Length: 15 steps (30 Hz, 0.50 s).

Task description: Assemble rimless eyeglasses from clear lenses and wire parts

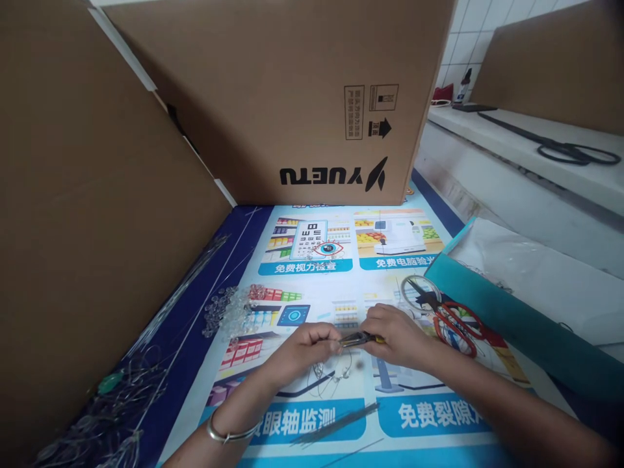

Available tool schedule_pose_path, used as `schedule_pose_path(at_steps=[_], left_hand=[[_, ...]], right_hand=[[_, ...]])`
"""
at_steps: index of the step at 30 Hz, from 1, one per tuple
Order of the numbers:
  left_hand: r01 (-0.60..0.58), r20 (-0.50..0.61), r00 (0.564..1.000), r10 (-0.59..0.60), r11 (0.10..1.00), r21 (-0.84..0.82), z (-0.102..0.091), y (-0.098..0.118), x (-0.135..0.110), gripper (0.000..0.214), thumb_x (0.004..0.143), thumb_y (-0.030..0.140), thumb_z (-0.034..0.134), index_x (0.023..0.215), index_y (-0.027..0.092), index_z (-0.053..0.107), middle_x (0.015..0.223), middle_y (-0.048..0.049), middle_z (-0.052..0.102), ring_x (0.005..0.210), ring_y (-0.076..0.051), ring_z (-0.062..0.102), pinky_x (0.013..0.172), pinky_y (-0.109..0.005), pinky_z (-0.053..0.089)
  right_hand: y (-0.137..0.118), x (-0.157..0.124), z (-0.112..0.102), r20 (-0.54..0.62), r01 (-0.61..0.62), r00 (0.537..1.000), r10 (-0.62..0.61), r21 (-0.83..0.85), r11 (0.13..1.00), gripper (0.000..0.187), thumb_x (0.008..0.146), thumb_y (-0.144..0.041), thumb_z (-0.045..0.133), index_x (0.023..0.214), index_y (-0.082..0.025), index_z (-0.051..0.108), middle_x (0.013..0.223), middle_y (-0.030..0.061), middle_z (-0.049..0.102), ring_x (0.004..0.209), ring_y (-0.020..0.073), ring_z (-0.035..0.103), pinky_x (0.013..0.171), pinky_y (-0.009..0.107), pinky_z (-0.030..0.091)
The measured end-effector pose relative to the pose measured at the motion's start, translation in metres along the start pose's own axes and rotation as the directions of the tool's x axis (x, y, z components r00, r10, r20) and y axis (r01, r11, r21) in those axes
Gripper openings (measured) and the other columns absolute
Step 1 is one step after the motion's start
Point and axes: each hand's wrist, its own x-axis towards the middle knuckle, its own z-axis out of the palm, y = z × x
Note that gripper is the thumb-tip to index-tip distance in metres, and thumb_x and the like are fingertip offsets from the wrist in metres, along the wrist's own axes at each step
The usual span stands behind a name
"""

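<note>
My right hand [394, 335] is wrapped around a small pair of pliers [355, 339] with dark jaws and a bit of yellow on the handle. The jaws point left and meet the fingertips of my left hand [312, 350]. Those fingers are closed in a pinch on a thin wire with clear beads [346, 373], which dangles in loops just below. Exactly where the jaws grip the wire is hidden by the fingers. Left of my left hand lies a pile of clear beads [229, 311]. Below the hands, a bundle of thin straight wires [336, 424] rests on the printed sheet.
Red-handled scissors [455, 322] lie over a clear ring [414, 292] at right, beside a teal box [492, 312]. Cardboard panels [273, 97] stand at the back and left. Tangled wire pieces [117, 416] fill the lower left. Black scissors [560, 146] lie on a white ledge.
</note>
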Motion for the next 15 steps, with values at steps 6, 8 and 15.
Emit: schedule_pose_path(at_steps=[6, 8, 15], left_hand=[[0.007, 0.022, 1.0, -0.006, 1.0, -0.009, -0.0019, -0.002, -0.0003, 0.021, 0.078, 0.031, 0.058, 0.072, 0.011, 0.061, 0.055, 0.0033, 0.043, 0.05, -0.007, 0.031, 0.049, -0.02, 0.023], [0.017, 0.022, 1.0, -0.017, 1.0, -0.008, -0.0017, -0.0018, -0.0001, 0.02, 0.078, 0.031, 0.058, 0.072, 0.012, 0.061, 0.055, 0.0034, 0.043, 0.05, -0.007, 0.031, 0.049, -0.02, 0.023], [0.036, -0.001, 0.999, -0.036, 0.999, 0.024, 0.0009, -0.0028, 0.0006, 0.022, 0.078, 0.033, 0.057, 0.071, 0.012, 0.059, 0.055, 0.0038, 0.04, 0.048, -0.007, 0.028, 0.047, -0.021, 0.02]], right_hand=[[0.0003, 0.0006, -0.0009, 0.031, 0.026, 0.999, -0.027, 0.048, 0.999, 0.016, 0.081, -0.03, 0.052, 0.084, -0.019, 0.063, 0.078, 0.0034, 0.057, 0.077, 0.0159, 0.05, 0.068, 0.026, 0.036], [0.0009, -0.0003, 0.0004, 0.016, 0.025, 1.0, -0.026, 0.017, 1.0, 0.017, 0.082, -0.03, 0.051, 0.088, -0.02, 0.063, 0.078, 0.0034, 0.057, 0.077, 0.0161, 0.05, 0.068, 0.026, 0.036], [0.0043, -0.0024, 0.0043, -0.058, 0.01, 0.998, -0.025, -0.245, 0.969, 0.01, 0.076, -0.027, 0.057, 0.081, -0.02, 0.06, 0.08, 0.0039, 0.055, 0.081, 0.0191, 0.046, 0.071, 0.031, 0.033]])
